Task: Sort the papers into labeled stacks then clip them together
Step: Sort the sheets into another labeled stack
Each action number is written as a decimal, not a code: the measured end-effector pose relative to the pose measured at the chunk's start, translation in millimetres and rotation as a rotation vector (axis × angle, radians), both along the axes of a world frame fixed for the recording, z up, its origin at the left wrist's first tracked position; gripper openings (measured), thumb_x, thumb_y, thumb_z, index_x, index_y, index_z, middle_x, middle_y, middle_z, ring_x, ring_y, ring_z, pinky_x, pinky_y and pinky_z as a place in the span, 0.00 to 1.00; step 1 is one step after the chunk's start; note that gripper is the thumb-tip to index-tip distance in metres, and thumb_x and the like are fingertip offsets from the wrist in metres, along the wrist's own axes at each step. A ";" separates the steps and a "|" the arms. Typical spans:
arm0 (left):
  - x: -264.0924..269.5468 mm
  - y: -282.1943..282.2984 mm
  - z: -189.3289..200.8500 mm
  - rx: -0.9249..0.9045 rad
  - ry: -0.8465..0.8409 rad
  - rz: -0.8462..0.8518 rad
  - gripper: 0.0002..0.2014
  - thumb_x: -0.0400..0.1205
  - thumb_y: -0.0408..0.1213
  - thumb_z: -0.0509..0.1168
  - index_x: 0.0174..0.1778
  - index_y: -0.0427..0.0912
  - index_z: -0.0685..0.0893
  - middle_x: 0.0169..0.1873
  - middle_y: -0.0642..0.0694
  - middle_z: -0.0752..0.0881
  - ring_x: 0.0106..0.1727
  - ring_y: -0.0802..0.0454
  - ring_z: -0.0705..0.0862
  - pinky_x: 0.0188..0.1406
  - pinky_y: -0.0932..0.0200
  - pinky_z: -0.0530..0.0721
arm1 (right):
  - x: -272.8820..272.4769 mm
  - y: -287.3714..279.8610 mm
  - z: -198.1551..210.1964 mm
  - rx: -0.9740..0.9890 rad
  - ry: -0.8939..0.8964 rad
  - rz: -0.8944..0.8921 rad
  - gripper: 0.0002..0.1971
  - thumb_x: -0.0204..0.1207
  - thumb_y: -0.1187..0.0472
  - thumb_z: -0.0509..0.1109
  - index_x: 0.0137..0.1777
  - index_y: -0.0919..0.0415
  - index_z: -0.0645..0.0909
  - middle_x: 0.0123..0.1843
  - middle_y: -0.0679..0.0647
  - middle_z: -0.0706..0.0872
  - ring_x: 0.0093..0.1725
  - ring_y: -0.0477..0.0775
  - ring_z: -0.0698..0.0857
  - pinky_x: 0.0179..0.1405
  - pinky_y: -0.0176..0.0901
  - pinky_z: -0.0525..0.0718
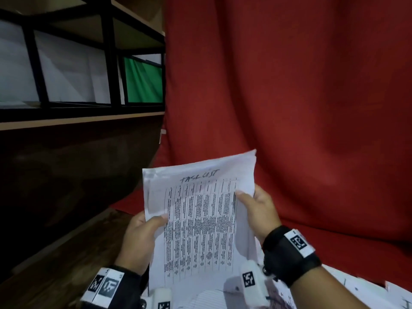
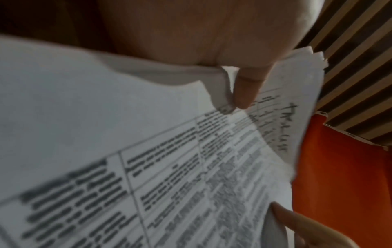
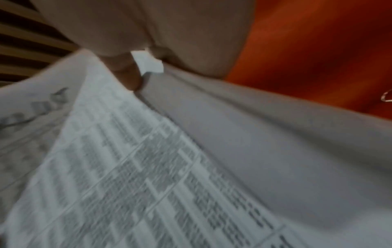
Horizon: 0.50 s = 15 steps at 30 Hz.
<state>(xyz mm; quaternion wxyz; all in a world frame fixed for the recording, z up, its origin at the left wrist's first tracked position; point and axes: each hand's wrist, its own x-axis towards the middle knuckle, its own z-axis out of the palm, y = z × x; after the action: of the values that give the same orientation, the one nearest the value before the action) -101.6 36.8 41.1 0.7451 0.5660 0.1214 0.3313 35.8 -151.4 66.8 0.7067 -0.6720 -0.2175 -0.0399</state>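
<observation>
A stack of white papers (image 1: 198, 219) stands upright in the air at the centre of the head view. Its top sheet carries a printed table and the handwritten heading "TASK LIST". My left hand (image 1: 145, 228) grips the stack's left edge, thumb on the front. My right hand (image 1: 256, 208) grips the right edge, thumb on the front as well. In the left wrist view the papers (image 2: 148, 159) fill the frame under my thumb (image 2: 248, 90). In the right wrist view the papers (image 3: 148, 167) are blurred, with my right hand's thumb (image 3: 129, 75) on them.
More white papers (image 1: 334, 293) lie on the red cloth (image 1: 334, 237) at the bottom right. A red curtain (image 1: 289, 85) hangs behind. A black-framed shelf unit (image 1: 78, 63) stands at the upper left above a dark wooden surface (image 1: 55, 264). A small metal clip (image 3: 387, 97) lies on the cloth.
</observation>
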 end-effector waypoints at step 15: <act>20.9 -12.4 -38.1 0.112 0.149 0.096 0.11 0.84 0.25 0.68 0.57 0.42 0.90 0.50 0.48 0.94 0.57 0.44 0.91 0.58 0.48 0.87 | -27.2 36.9 -46.5 -0.089 0.113 -0.104 0.09 0.79 0.65 0.70 0.55 0.52 0.84 0.46 0.46 0.90 0.42 0.46 0.88 0.32 0.27 0.80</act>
<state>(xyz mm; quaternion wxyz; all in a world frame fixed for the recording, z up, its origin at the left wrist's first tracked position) -80.7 24.4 3.0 0.6845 0.6233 0.1850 0.3297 8.6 -114.6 20.4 0.6842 -0.7144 -0.1439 -0.0290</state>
